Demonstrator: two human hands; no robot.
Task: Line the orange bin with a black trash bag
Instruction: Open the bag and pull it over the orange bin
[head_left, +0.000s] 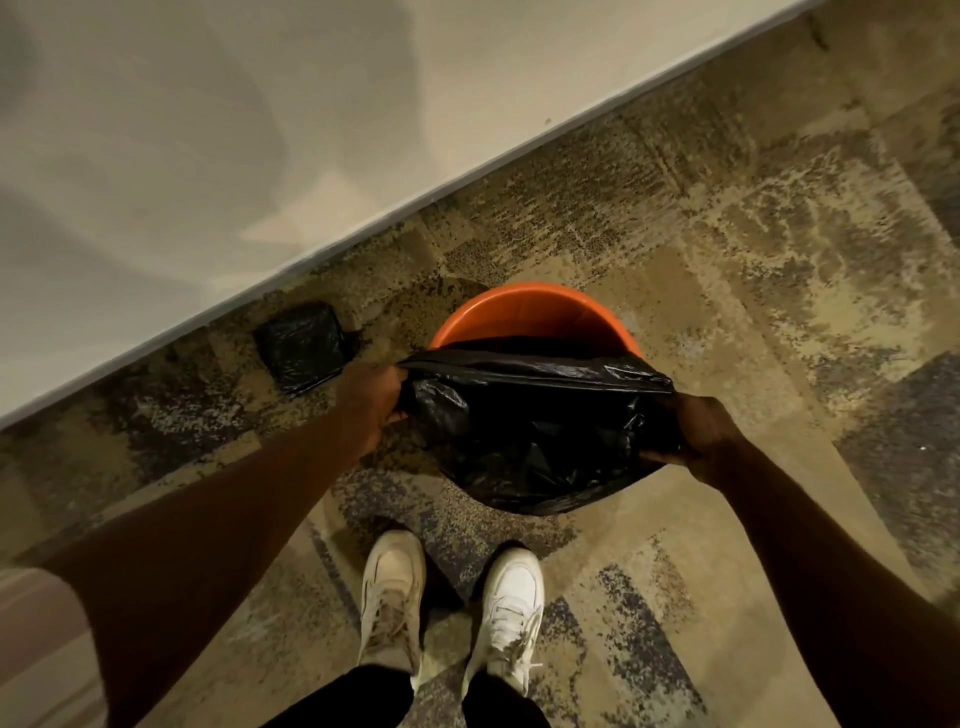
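Observation:
The orange bin (530, 312) stands on the carpet just ahead of my feet; only its far rim and inner wall show. A black trash bag (535, 431) is stretched over the bin's near side and hides that part of the rim. My left hand (371, 402) grips the bag's edge at the left. At the right, my right hand (701, 436) holds the other side of the bag's edge. The bag's mouth is pulled taut between the two hands.
A folded pack of black bags (301, 345) lies on the carpet left of the bin, close to the white baseboard and wall (260, 156) that run diagonally across the view. My white shoes (452, 608) stand just behind the bin.

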